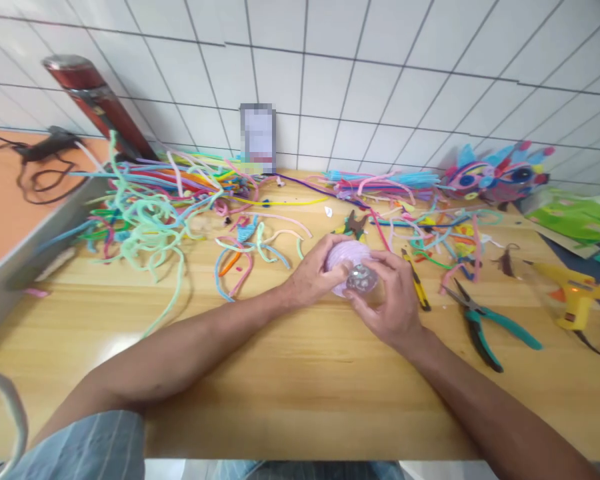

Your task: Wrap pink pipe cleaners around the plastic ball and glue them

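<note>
Over the middle of the table I hold a round, clear object wrapped in lilac pipe cleaner (343, 255). Its shiny transparent part (363, 279) shows through an uncovered area facing me. My left hand (316, 268) closes around the left side, its thumb lying across the lilac wrapping. On the other side, my right hand (394, 293) grips the clear part between thumb and fingers. Just behind the hands lie small pliers (355, 225) with a dark head. A yellow utility knife (417, 280) rests beside my right hand.
Teal-handled long-nose pliers (485, 320) and a yellow glue gun (573, 293) lie to the right. Tangled pale green pipe cleaners (147, 230) spread at left. A phone (259, 137) and red flask (97, 103) stand at the wall. A colourful fuzzy mask (495, 175) sits back right.
</note>
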Available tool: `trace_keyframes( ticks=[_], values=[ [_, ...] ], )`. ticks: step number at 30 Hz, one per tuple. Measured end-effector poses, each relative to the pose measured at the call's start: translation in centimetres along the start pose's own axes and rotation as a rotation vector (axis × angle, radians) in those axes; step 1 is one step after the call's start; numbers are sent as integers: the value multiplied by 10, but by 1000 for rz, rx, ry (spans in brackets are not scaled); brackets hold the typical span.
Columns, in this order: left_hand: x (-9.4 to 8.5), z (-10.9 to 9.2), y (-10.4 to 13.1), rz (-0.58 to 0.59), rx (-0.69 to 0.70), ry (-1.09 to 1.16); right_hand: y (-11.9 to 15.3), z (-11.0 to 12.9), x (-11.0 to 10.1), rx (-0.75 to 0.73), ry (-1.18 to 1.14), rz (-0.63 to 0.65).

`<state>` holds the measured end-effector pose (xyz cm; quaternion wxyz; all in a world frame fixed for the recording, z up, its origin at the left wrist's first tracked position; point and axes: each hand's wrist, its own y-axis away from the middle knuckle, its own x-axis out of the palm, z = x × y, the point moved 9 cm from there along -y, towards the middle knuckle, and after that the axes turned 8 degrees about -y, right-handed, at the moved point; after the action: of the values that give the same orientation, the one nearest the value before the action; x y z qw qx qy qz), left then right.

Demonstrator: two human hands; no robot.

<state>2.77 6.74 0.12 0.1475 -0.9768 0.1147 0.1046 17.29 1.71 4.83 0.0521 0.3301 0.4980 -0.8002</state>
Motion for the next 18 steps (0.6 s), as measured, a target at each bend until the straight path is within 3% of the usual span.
trace_keyframes(
  ticks=[10, 18],
  values=[
    [-3, -7, 0, -33, 128, -48, -2, -10, -2, -63, 8, 55],
    [-5, -4, -3, -4, 64, -21, -3, -6, 4, -69, 0, 47]
  ],
)
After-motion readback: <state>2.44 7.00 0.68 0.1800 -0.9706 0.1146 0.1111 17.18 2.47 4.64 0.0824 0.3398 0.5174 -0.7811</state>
